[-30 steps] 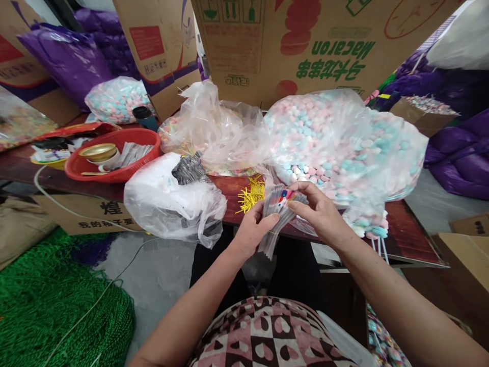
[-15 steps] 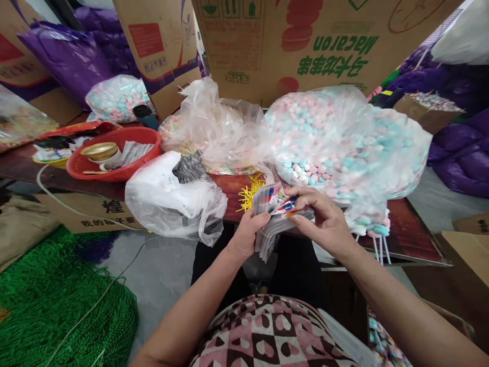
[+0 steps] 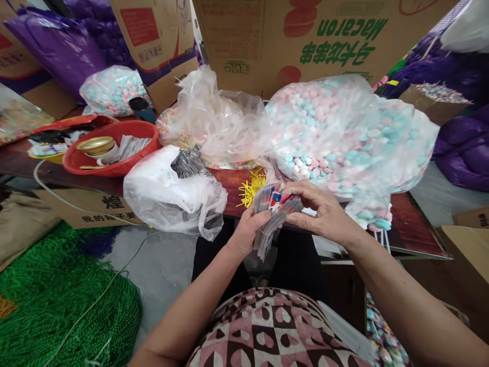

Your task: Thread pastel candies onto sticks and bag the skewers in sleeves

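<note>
My left hand [image 3: 247, 232] grips a thick stack of clear printed plastic bags [image 3: 272, 213] at the table's front edge. My right hand [image 3: 320, 211] is closed on the top of the same stack, pinching its uppermost bags between thumb and fingers. Just behind my hands lies a big clear sack of pink, blue and white candies [image 3: 346, 130], its mouth open toward me. A small heap of yellow twist ties [image 3: 250, 186] lies on the table left of the stack.
A white plastic bag [image 3: 168, 193] and a crumpled clear bag [image 3: 214, 122] sit on the red-brown table [image 3: 412, 224]. A red basin [image 3: 110, 148] holds a gold bowl. Cardboard boxes [image 3: 290, 41] stand behind. Green netting [image 3: 57, 300] covers the floor at left.
My right hand slid back from the right onto the top of the stack, closing its fingers there. The camera tipped slightly downward. My left hand kept its grip.
</note>
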Available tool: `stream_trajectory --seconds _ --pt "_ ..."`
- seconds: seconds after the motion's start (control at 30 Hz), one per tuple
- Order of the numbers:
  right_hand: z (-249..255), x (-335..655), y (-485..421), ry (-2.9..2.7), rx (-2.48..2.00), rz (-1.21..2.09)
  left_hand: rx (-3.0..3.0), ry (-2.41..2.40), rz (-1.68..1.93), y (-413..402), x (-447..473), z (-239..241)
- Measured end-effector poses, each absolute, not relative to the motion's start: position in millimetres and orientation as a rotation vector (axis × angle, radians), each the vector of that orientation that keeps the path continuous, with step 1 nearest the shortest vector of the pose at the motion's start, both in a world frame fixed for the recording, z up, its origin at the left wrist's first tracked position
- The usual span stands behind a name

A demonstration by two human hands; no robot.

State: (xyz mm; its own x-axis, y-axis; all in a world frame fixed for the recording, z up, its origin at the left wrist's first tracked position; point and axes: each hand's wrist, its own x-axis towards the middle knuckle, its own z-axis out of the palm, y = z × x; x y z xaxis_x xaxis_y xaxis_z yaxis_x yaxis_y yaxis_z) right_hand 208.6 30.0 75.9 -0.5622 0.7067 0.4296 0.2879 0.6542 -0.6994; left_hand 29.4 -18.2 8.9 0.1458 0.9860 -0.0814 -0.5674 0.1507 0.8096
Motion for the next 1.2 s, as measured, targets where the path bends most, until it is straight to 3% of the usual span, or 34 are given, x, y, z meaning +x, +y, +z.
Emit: stream_trajectory --seconds 0.73,1.2 --pt "74.1 203.7 19.9 -2.3 -0.53 0.82 0.707 0.744 1.207 -28.2 26.5 5.1" --pt "64.1 199.9 19.7 -2.238 -0.659 0.746 0.768 0.819 1.157 -27.3 20.8 5.3"
